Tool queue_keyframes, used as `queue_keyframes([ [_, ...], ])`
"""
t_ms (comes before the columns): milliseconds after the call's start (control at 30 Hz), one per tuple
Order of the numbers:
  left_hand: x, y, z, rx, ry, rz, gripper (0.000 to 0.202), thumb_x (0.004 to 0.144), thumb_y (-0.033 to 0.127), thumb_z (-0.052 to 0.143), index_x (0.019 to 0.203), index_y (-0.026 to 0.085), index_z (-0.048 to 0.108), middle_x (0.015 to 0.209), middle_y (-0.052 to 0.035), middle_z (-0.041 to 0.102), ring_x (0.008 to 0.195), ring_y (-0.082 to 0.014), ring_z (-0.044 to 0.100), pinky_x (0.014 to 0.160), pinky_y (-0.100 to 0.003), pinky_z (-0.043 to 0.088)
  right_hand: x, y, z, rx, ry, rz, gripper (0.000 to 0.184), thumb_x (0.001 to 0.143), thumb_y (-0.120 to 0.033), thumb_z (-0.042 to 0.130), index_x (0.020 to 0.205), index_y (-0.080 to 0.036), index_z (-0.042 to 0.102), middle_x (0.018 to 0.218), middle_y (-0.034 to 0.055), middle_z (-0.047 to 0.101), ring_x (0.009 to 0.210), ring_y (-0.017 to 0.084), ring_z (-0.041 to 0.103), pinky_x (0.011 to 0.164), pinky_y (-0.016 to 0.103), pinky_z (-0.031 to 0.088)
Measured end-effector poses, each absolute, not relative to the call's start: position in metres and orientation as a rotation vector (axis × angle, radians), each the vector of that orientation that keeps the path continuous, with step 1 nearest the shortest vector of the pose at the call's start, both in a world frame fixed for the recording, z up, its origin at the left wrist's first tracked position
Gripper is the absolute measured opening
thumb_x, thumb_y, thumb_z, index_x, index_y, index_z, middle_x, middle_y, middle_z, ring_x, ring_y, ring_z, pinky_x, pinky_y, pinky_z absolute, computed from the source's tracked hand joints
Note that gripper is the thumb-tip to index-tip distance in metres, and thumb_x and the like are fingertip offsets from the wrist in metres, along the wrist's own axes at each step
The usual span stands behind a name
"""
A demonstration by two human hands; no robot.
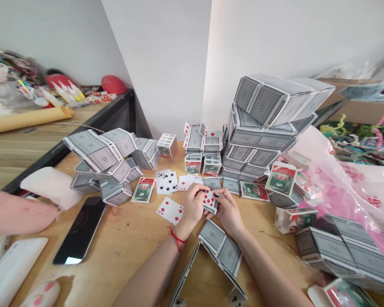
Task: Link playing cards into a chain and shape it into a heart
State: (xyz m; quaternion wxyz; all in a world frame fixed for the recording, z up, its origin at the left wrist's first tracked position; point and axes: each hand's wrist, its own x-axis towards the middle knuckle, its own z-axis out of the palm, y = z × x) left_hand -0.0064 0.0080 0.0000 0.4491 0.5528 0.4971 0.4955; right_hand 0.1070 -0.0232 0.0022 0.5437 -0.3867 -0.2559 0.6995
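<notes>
My left hand [192, 208] and my right hand [228, 211] meet over the middle of the wooden table [128, 247]. Together they pinch a folded playing card with red diamonds [210, 200]. My left wrist wears a red string bracelet [176, 238]. Just below my hands lies a strip of joined card backs [220, 247], reaching toward me. A four of diamonds [170, 210] lies face up left of my left hand. Loose face-up cards [168, 181] sit just beyond.
A tall stack of card-built blocks [265, 123] stands behind my hands, smaller card blocks [105, 160] at the left and more [336, 251] at the right. Card packs [143, 189], a dark phone [80, 232], pink plastic wrap [336, 187] and a cluttered side shelf [35, 128] surround them.
</notes>
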Motion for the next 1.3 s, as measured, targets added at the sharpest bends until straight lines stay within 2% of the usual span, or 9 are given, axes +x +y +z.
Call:
queue_keyframes([
  [167, -0.006, 0.008, 0.0, 1.439, 1.283, 1.243, 0.022, 0.074, 0.009, 0.038, 0.077, 0.018, 0.058, 0.084, -0.0035, 0.058, 0.08, -0.0157, 0.055, 0.07, -0.027, 0.043, 0.108, -0.022, 0.004, -0.897, -0.562, 1.72, 0.026, 0.076, -0.039, 0.052, 0.095, -0.022, 0.051, 0.07, 0.0016, 0.062, 0.053, 0.017, 0.059, 0.037, 0.026, 0.045],
  [367, -0.006, 0.003, 0.004, 1.713, 1.239, 1.211, 0.023, 0.079, 0.008, 0.038, 0.083, 0.019, 0.058, 0.085, -0.004, 0.054, 0.085, -0.0166, 0.051, 0.078, -0.03, 0.041, 0.108, -0.019, 0.003, -0.94, -0.563, 1.77, 0.032, 0.078, -0.049, 0.049, 0.093, -0.022, 0.055, 0.064, 0.0024, 0.062, 0.053, 0.018, 0.057, 0.037, 0.026, 0.043],
  [433, -0.007, 0.002, 0.004, 1.776, 1.225, 1.216, 0.024, 0.08, 0.008, 0.038, 0.086, 0.019, 0.059, 0.086, -0.0042, 0.053, 0.084, -0.0166, 0.051, 0.078, -0.03, 0.041, 0.11, -0.018, 0.003, -0.912, -0.532, 1.829, 0.03, 0.078, -0.048, 0.048, 0.088, -0.02, 0.056, 0.064, 0.0023, 0.062, 0.051, 0.017, 0.056, 0.038, 0.026, 0.042],
  [567, -0.005, -0.001, 0.004, 1.851, 1.195, 1.238, 0.026, 0.083, 0.009, 0.038, 0.093, 0.021, 0.058, 0.09, -0.0049, 0.052, 0.087, -0.0168, 0.05, 0.078, -0.031, 0.042, 0.112, -0.016, 0.005, -0.851, -0.395, 1.861, 0.019, 0.078, -0.035, 0.048, 0.083, -0.019, 0.057, 0.07, 0.0013, 0.064, 0.056, 0.015, 0.058, 0.045, 0.024, 0.043],
  [667, -0.004, -0.001, 0.006, 1.871, 1.19, 1.259, 0.026, 0.083, 0.009, 0.038, 0.093, 0.021, 0.058, 0.092, -0.0051, 0.053, 0.09, -0.0173, 0.05, 0.08, -0.032, 0.042, 0.114, -0.014, 0.005, -0.798, -0.366, 1.9, 0.019, 0.077, -0.029, 0.044, 0.082, -0.018, 0.059, 0.071, 0.0016, 0.065, 0.062, 0.015, 0.059, 0.052, 0.024, 0.045],
  [833, -0.003, 0.0, 0.007, 1.853, 1.185, 1.212, 0.023, 0.082, 0.009, 0.039, 0.091, 0.02, 0.056, 0.093, -0.0053, 0.059, 0.091, -0.0184, 0.052, 0.084, -0.035, 0.04, 0.116, -0.013, 0.001, -0.807, -0.325, 1.942, 0.019, 0.076, -0.026, 0.043, 0.079, -0.018, 0.06, 0.065, 0.0001, 0.064, 0.058, 0.014, 0.057, 0.054, 0.025, 0.044],
  [1067, -0.003, 0.0, 0.005, 1.649, 1.113, 1.149, 0.02, 0.081, 0.011, 0.038, 0.087, 0.02, 0.055, 0.093, -0.0038, 0.06, 0.09, -0.0168, 0.054, 0.083, -0.031, 0.041, 0.113, -0.014, 0.009, -0.791, -0.219, 2.029, 0.018, 0.077, -0.024, 0.043, 0.075, -0.017, 0.06, 0.06, 0.0002, 0.063, 0.057, 0.015, 0.058, 0.056, 0.027, 0.045],
  [1300, -0.003, 0.002, 0.003, 1.379, 1.126, 1.156, 0.019, 0.08, 0.014, 0.037, 0.081, 0.019, 0.055, 0.085, -0.0029, 0.059, 0.082, -0.0161, 0.055, 0.071, -0.027, 0.044, 0.108, -0.017, 0.012, -0.792, -0.323, 2.018, 0.014, 0.079, -0.025, 0.047, 0.08, -0.017, 0.059, 0.069, 0.0029, 0.066, 0.063, 0.017, 0.061, 0.057, 0.028, 0.046],
])
